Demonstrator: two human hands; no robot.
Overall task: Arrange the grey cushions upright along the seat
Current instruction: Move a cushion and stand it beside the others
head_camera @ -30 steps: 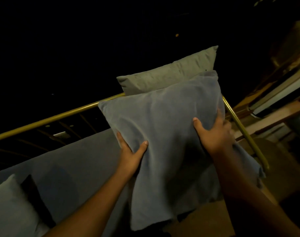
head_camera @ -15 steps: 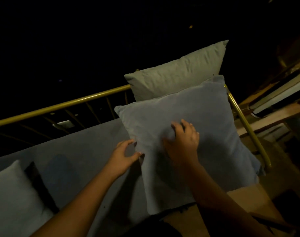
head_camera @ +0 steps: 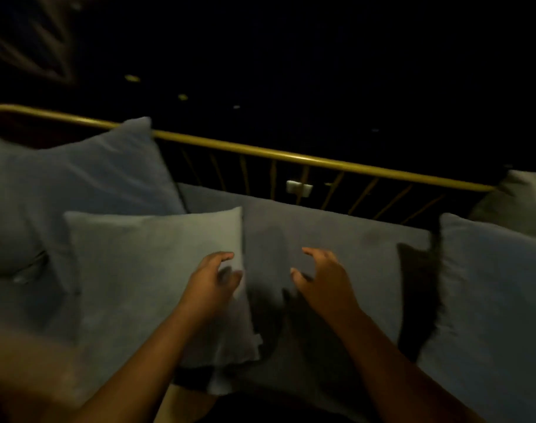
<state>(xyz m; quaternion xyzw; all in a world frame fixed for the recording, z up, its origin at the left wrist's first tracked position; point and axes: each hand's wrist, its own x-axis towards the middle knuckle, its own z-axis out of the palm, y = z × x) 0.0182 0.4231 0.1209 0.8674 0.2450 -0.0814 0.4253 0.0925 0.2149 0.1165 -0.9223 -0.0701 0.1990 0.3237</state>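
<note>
A pale grey cushion (head_camera: pixel 150 270) leans on the blue-grey seat (head_camera: pixel 330 239) at centre left. My left hand (head_camera: pixel 211 279) hovers at its right edge with fingers spread, holding nothing. My right hand (head_camera: pixel 324 279) is open above the bare seat, a little to the right. Behind the pale cushion a larger blue-grey cushion (head_camera: pixel 86 184) leans against the rail. At the right edge stands the blue-grey cushion (head_camera: pixel 492 300), with a paler one (head_camera: pixel 520 203) behind it.
A brass rail (head_camera: pixel 291 154) with thin spindles runs along the back of the seat. Beyond it everything is dark. A small white object (head_camera: pixel 298 187) shows through the spindles. The scene is dim and slightly blurred.
The view has swung left along the seat. Both hands have let go of the blue-grey cushion, which now stands at the right, and hover open near the pale cushion.
</note>
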